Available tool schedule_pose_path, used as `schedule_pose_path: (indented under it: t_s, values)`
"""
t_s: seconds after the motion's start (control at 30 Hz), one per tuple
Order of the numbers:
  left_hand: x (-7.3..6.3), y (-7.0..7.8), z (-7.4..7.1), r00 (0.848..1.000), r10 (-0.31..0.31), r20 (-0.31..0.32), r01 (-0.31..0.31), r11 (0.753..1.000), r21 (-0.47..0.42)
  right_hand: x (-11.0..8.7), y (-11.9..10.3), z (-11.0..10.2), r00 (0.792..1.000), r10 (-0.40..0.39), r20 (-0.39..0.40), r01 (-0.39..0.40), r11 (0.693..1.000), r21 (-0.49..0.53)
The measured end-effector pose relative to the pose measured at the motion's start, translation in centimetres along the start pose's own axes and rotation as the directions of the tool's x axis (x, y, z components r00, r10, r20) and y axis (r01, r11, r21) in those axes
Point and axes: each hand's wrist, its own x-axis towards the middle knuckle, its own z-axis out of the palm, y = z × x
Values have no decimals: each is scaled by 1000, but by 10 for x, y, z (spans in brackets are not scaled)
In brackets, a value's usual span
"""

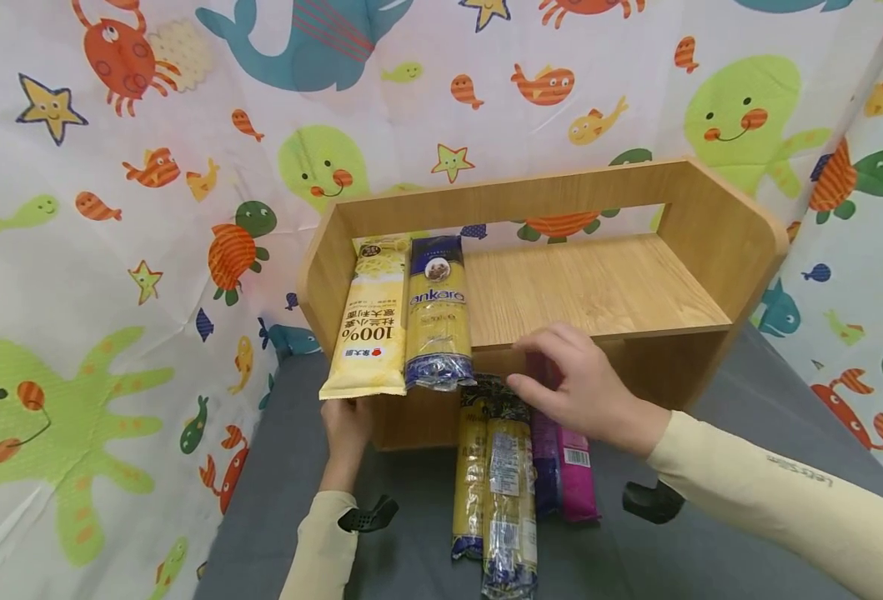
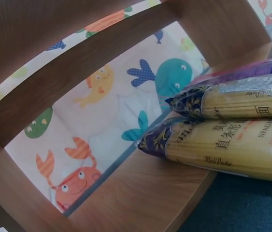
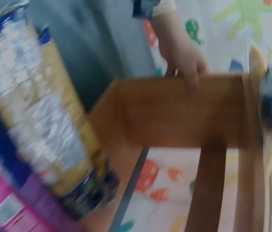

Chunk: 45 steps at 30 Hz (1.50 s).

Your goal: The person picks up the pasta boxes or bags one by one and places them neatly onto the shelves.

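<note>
My left hand (image 1: 347,429) is at the lower left of the wooden shelf unit (image 1: 591,279), partly hidden under a yellow pasta packet. In the right wrist view, this hand (image 3: 181,55) grips the edge of the side panel (image 3: 174,106). The fingers of my right hand (image 1: 584,383) are loosely bent and hold nothing, near the upper board's front edge. Below it lie spaghetti packets (image 1: 512,492), also seen as yellow packets (image 2: 232,145) reaching into the lower compartment. On the upper board, the yellow pasta packet (image 1: 369,333) lies beside a blue-and-yellow pasta packet (image 1: 438,317).
Pink and purple packets (image 1: 576,475) lie right of the spaghetti packets, partly under the right hand. Grey cloth (image 1: 261,500) covers the table. Behind the unit hangs a curtain (image 1: 411,108) with sea animals. The right wrist view is blurred.
</note>
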Motion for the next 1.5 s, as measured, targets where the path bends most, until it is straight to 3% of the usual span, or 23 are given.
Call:
schedule_pose_path:
  t_s: [0.07,0.13,0.2,0.27,0.33,0.43,0.6,0.7,0.83,0.9,1.0,1.17,1.27,1.4,1.5]
  values:
    - [0,0,-2,1000,3,0,-3,1000,-11,-14,14,-9,997,-56,-49,55,998,-14]
    - [0,0,-3,1000,11,-2,-11,1000,-9,-29,28,-17,998,-50,-38,49,998,-37]
    - [0,-1,-4,1000,21,-5,-21,1000,1,-45,41,-24,999,31,15,-29,997,-77]
    - [1,-2,-5,1000,29,-4,-29,1000,10,-60,55,-30,984,160,81,-150,981,-125]
    - [1,-3,-5,999,33,-2,-33,999,17,-75,69,-34,943,301,140,-277,946,-166]
    - [2,-3,-5,1000,26,8,-26,1000,15,-94,89,-36,864,465,194,-430,881,-197]
    - [3,-4,-6,1000,13,8,-13,1000,-1,-120,108,-24,752,600,272,-575,799,-175]
    - [4,-3,-6,1000,9,5,-9,1000,-2,-133,111,-9,716,628,304,-616,774,-148]
    - [3,-1,-6,1000,10,4,-10,1000,5,-145,110,16,698,632,338,-635,764,-116]
    - [3,0,-5,1000,11,1,-11,1000,9,-147,107,28,673,645,361,-664,743,-90]
    - [3,1,-4,1000,3,3,-3,1000,9,-148,103,43,613,690,385,-753,658,21]
    - [3,2,-3,1000,-16,17,16,1000,8,-147,97,63,523,774,357,-852,467,236]
    - [2,2,-4,999,-29,16,29,1000,3,-148,97,71,509,788,347,-859,442,257]
    - [0,1,-3,999,-36,19,36,999,15,-148,99,78,523,771,364,-852,459,252]
    - [-1,1,-2,999,-36,32,36,999,21,-146,99,80,515,775,367,-857,453,248]
